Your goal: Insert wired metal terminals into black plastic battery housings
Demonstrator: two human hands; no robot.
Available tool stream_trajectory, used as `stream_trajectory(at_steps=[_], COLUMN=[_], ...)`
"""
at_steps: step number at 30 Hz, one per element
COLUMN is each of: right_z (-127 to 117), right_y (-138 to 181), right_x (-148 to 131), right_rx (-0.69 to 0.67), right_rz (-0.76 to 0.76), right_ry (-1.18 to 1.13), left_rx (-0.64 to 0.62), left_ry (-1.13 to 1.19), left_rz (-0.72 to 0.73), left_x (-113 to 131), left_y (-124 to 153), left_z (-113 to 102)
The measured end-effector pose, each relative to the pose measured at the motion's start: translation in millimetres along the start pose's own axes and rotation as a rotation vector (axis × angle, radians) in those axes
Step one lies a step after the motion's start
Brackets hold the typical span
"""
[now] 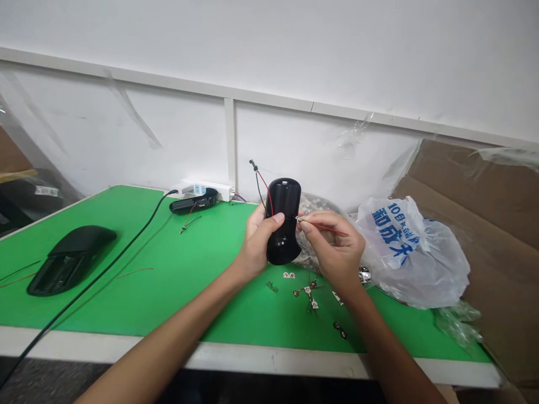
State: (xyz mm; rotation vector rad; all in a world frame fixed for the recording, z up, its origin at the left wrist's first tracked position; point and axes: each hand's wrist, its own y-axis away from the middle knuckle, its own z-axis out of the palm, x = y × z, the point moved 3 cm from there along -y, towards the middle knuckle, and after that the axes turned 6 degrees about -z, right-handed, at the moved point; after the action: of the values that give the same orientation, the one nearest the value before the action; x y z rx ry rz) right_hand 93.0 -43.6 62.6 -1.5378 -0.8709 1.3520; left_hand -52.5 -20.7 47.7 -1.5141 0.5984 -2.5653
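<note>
My left hand (257, 238) is closed around a black plastic battery housing (283, 247), held upright above the table with its hollow side facing me. Red and black wires with a small black connector (253, 164) stick out at its upper left. In a pinch, my right hand (334, 241) holds a small metal battery contact (298, 219) with a red wire (330, 228) against the housing's right edge. Below the hands, several loose metal contacts (308, 290) lie on the green table top (202, 269).
A second black housing (71, 259) lies at left, and another (193, 203) by a white power strip (210, 189). A black cable (101, 275) crosses the left side. At right are a white plastic bag (421, 264) and cardboard (475, 224). A white wall (286, 140) stands behind.
</note>
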Motion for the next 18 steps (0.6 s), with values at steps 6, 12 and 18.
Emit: stream_trajectory(at_steps=[6, 12, 18], right_z=[0.3, 0.9, 1.3], right_y=[-0.3, 0.1, -1.3], right_x=[2.8, 3.7, 2.1], right_rx=[-0.066, -0.067, -0.071], right_rz=[-0.046, -0.038, -0.052], right_ry=[0.015, 0.029, 0.028], left_rx=[-0.039, -0.062, -0.057], left_ry=[0.052, 0.049, 0.050], left_rz=[0.002, 0.024, 0.023], left_x=[1.5, -0.3, -0.5], left_y=[0.1, -0.5, -0.3], left_z=[1.6, 0.7, 1.9])
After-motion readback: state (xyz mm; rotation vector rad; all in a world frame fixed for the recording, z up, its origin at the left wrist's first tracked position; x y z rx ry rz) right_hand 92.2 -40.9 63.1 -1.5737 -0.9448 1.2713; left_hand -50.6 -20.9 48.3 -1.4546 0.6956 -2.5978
